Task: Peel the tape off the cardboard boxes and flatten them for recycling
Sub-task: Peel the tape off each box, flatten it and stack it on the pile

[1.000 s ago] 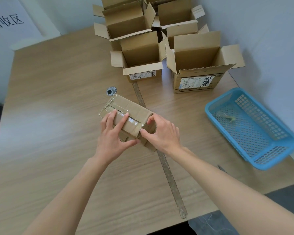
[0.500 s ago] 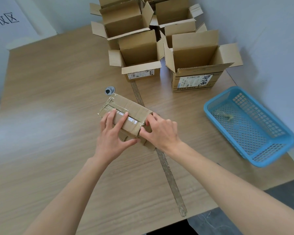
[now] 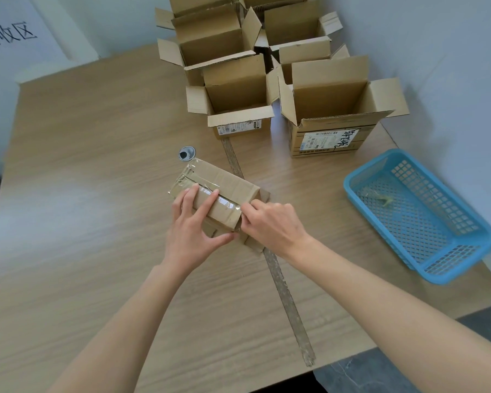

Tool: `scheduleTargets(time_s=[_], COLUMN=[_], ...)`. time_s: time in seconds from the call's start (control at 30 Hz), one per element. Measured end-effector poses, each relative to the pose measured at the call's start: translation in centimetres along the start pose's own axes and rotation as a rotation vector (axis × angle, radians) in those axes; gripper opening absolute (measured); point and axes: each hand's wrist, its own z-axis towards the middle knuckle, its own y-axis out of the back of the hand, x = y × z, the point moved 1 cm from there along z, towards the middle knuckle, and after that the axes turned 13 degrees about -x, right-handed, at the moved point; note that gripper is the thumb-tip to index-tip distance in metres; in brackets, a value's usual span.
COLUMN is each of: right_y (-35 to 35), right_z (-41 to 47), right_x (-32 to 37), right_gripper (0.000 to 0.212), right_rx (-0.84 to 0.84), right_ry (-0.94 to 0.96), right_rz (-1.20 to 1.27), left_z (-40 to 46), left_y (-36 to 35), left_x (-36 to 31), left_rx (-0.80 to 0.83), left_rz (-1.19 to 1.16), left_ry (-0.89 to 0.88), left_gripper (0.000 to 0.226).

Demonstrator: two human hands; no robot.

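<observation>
Mid-tabletop [image 3: 97,194], our left hand [image 3: 193,236] grips the taped box [image 3: 224,191]; our right hand [image 3: 272,225] pinches its clear tape [image 3: 227,205]. Open boxes [image 3: 329,109] crowd the far edge.

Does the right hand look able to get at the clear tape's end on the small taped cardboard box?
Probably yes: the right hand is already at the box's near end, fingertips on the clear tape; the left hand holds the box further back.
</observation>
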Motion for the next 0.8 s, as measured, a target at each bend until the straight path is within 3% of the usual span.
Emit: scheduleTargets(time_s=[0.13,0.3,0.37,0.47,0.53,0.6,0.7,0.8], right_y=[-0.4,0.3,0.9,1.2,1.0,0.4,0.2,0.2], right_z=[0.4,3.1,3.2,1.7,0.9,0.9,2.1,2.3], right_x=[-0.7,-3.0,-3.8,-5.1,-5.4,-5.3,-4.7,-4.6], right_gripper=[0.018,0.009,0.01,0.01,0.037,0.055,0.042,0.016], right_rx=[0.068,0.399,0.323,0.183,0.211,0.186,0.088,0.126], right_ry=[0.094,0.247,0.191,-0.049,-0.06,0.056,0.119,0.189], right_rz=[0.176,0.263,0.353,0.517,0.435,0.233,0.219,0.357], left_z=[0.1,-0.2,-0.1,-0.2,-0.3,-0.3,-0.4,-0.3], left_y=[0.2,0.0,-0.1,-0.3,-0.4,-0.5,-0.5,-0.3], left_x=[-0.1,-0.1,-0.1,-0.1,0.0,0.0,0.0,0.0], left_rx=[0.004,-0.01,-0.009,-0.014,-0.022,-0.028,-0.024,-0.025], left_rz=[-0.013,-0.043,-0.066,-0.091,-0.102,-0.104,-0.101,-0.116], left_ry=[-0.006,-0.004,0.013,0.018,0.018,0.021,0.024,0.033], left_gripper=[0.094,0.096,0.096,0.097,0.097,0.097,0.097,0.096])
